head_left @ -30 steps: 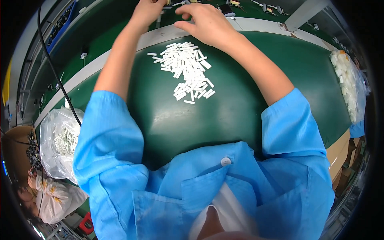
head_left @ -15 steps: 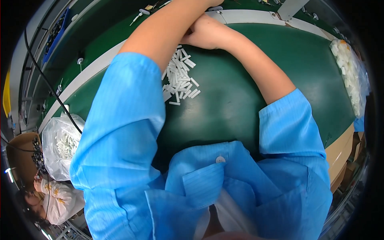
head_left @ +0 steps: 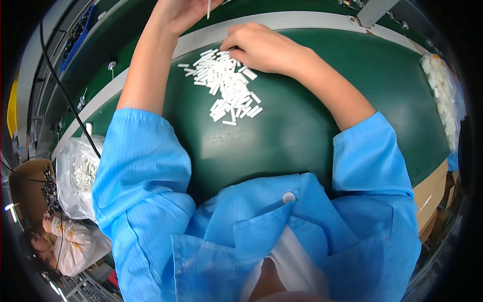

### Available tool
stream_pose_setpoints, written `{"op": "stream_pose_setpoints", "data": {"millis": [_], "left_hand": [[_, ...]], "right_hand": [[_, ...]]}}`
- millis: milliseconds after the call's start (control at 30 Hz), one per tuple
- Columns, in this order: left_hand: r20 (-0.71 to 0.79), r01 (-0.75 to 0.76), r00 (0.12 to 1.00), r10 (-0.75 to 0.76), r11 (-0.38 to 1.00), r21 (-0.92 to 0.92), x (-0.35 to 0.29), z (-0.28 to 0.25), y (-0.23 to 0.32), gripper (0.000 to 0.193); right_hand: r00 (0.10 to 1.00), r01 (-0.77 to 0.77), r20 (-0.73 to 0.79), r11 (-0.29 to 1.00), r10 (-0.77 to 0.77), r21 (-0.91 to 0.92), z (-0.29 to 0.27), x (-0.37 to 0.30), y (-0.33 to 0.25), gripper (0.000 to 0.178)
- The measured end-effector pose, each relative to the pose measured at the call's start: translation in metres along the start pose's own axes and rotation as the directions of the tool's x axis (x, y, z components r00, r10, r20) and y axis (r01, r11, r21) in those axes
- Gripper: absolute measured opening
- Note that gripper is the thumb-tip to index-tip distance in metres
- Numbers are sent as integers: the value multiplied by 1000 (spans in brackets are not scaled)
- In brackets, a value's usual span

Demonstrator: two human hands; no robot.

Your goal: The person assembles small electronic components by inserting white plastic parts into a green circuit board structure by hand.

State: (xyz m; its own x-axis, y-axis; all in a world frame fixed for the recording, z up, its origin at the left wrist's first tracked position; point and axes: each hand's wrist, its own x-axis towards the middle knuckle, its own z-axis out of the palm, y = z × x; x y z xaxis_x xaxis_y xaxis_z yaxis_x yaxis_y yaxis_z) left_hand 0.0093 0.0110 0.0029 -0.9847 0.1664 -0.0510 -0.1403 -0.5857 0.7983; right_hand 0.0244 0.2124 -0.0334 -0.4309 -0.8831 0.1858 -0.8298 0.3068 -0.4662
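Worktop (head_left: pixel 282 131), green and smooth, edged along the far side by a white rail (head_left: pixel 302 20). At the right edge, clear plastic bag (head_left: pixel 457 103) of off-white pieces, well apart from both hands. At the left, second clear bag (head_left: pixel 66 186), with small white pieces inside, beside the left sleeve (head_left: pixel 141 156). On the worktop, near the rail and between the forearms, pile of short white tube-like pieces (head_left: pixel 229 85); long axis mainly far to near, slanting slightly rightward at the near end; individual pieces at mixed angles.

Right hand (head_left: pixel 259 48): nearer of the two, at the pile's far right edge. Palm down, fingers bent, thumb tucked toward the fingertips, only partly closed. From those fingertips, bulk of the pile leftward and bodyward. Contact with outermost pieces probable; hold on any piece: cannot tell.

Left hand (head_left: pixel 183 12): beyond the pile, to its upper left, cropped by the upper edge of view; finger opening: cannot tell. Slender white stick (head_left: pixel 209 9) at its fingers, apparently gripped, pointing bodyward in view. Stray white piece (head_left: pixel 183 65) left of the pile, almost crosswise, nearest the left forearm.
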Motion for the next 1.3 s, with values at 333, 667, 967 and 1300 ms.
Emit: {"op": "stream_pose_setpoints", "data": {"millis": [333, 667, 967, 1300], "left_hand": [[-268, -313, 929, 255, 928, -203, -44, -76, -33, 18], [-302, -309, 920, 249, 936, -167, -53, -30, -30, 18], [-70, -292, 952, 297, 824, -485, -50, -73, -28, 15], [-205, -414, 910, 360, 816, -404, -52, -43, -28, 20]], "right_hand": [[999, 52, 17, 918, -50, -393, 5, 10, -21, 17], [988, -126, -63, 965, 144, 229, 9, 53, 4, 23], [949, -258, 57, 655, 311, 710, 24, 53, -16, 22], [959, -223, 44, 649, 279, 727, 25, 50, -13, 21]]}}
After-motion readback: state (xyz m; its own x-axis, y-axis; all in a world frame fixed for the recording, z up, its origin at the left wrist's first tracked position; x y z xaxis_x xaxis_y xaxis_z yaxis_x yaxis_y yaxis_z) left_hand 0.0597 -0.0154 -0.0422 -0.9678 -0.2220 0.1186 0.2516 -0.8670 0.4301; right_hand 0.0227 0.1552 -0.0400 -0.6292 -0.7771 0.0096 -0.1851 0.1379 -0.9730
